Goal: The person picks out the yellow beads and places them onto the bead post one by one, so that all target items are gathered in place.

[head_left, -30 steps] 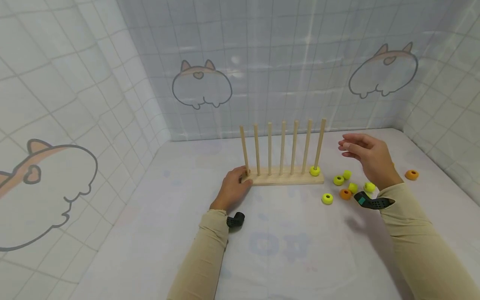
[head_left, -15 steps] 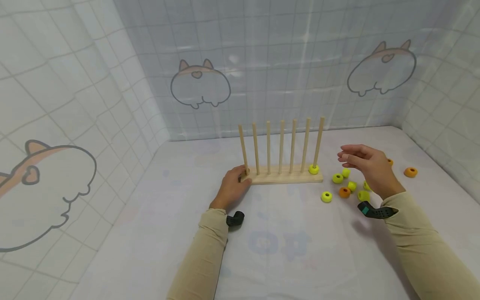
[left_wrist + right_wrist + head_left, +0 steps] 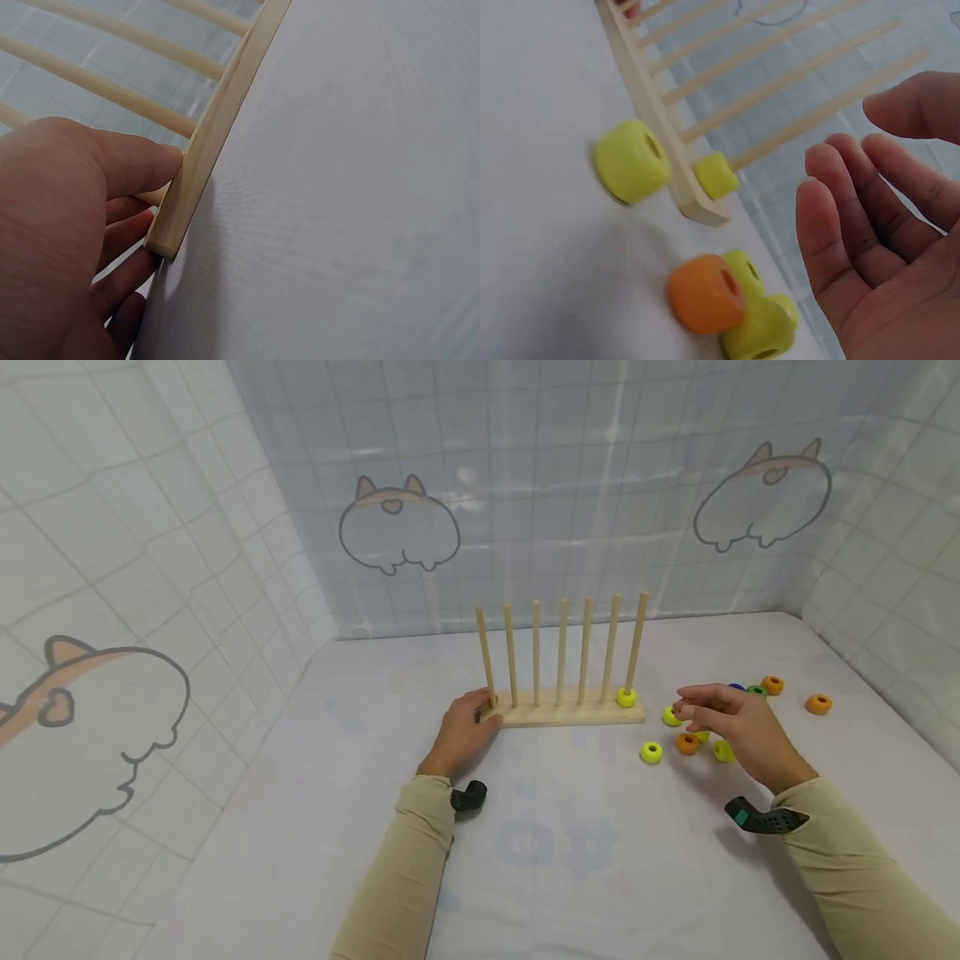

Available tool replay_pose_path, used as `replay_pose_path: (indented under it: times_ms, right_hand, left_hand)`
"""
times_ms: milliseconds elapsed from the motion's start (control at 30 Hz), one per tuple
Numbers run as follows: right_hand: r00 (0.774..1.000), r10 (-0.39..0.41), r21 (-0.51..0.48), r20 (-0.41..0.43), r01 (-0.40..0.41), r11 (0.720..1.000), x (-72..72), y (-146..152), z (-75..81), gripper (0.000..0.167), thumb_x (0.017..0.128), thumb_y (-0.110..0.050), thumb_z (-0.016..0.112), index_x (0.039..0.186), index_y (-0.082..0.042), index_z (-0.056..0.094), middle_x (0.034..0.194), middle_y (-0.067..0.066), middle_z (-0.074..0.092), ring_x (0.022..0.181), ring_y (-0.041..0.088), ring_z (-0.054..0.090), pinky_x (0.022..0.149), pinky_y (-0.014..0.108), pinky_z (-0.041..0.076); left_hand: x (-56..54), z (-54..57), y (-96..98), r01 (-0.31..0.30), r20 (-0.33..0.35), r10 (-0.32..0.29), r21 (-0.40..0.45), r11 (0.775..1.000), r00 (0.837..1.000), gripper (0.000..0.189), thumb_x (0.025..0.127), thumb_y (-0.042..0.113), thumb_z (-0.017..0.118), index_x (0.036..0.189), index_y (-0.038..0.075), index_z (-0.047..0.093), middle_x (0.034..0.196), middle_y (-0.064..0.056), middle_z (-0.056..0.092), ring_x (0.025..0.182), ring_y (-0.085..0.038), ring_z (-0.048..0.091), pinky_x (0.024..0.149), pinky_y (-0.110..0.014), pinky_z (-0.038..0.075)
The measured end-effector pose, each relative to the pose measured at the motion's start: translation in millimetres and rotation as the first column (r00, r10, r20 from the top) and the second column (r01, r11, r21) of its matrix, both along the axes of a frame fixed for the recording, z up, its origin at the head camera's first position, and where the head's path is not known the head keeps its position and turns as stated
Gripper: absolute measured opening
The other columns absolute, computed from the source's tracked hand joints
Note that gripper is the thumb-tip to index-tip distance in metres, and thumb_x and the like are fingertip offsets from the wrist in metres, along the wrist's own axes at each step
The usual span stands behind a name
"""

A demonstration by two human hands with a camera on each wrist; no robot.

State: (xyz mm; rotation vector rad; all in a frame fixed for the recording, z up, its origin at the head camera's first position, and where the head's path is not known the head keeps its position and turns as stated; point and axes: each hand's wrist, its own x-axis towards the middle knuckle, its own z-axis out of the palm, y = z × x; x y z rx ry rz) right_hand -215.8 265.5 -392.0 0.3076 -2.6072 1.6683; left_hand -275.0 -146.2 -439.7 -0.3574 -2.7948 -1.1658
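A wooden rack with a row of upright pegs stands on the table in the head view. One yellow bead sits at the foot of its rightmost peg. My left hand grips the rack's left end, thumb on the front edge and fingers behind, as the left wrist view shows. Above the loose beads hovers my right hand, fingers loosely bent, holding nothing. Near it lie a yellow bead, an orange bead and other yellow ones, partly hidden by that hand.
Farther right lie two orange beads, one nearer the back and one by the right wall. A green bead and a blue bead show behind my right hand. Tiled-print sheets hang at the back and both sides.
My right hand has come down and slightly nearer to me, over the yellow beads, uncovering the green and blue beads behind. My left hand keeps its grip on the rack.
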Motion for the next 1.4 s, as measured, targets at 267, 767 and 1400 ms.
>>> replay_pose_path:
  times_ms: [267,767,1400]
  right_hand:
    - [0.999,0.026,0.049,0.04,-0.028,0.998,8.2,-8,-6.5,0.046,0.097,-0.036,0.068,0.13,-0.004,0.063,0.121,0.012,0.068,0.102,0.006,0.064,0.082,0.02,0.053]
    - [0.996,0.092,0.037,-0.002,-0.092,0.995,6.1,-13,-14.1,0.04,0.095,-0.022,0.072,0.125,0.002,0.065,0.12,0.018,0.067,0.096,0.009,0.068,0.077,0.023,0.057]
    - [0.993,0.115,0.315,-0.039,-0.097,0.944,2.5,-19,-20.3,0.028,0.095,-0.015,0.07,0.12,-0.005,0.069,0.11,0.007,0.069,0.098,0.02,0.065,0.082,0.024,0.053]
  left_hand:
    - [0.0,0.9,-0.1,-0.002,0.003,0.002,-0.017,1.0,1.0,0.05,0.097,0.023,0.065,0.143,0.005,0.056,0.151,-0.01,0.047,0.141,-0.032,0.039,0.115,-0.047,0.031]
    - [-1.6,-2.3,-1.1,0.0,-0.014,0.0,-0.027,1.0,1.0,0.05,0.097,0.023,0.065,0.142,0.004,0.056,0.15,-0.01,0.048,0.14,-0.033,0.04,0.115,-0.046,0.032]
    - [-3.3,-1.9,-0.9,0.011,-0.033,-0.011,-0.024,1.0,0.999,0.047,0.096,0.022,0.065,0.139,0.003,0.059,0.149,-0.012,0.05,0.138,-0.034,0.042,0.114,-0.046,0.033]
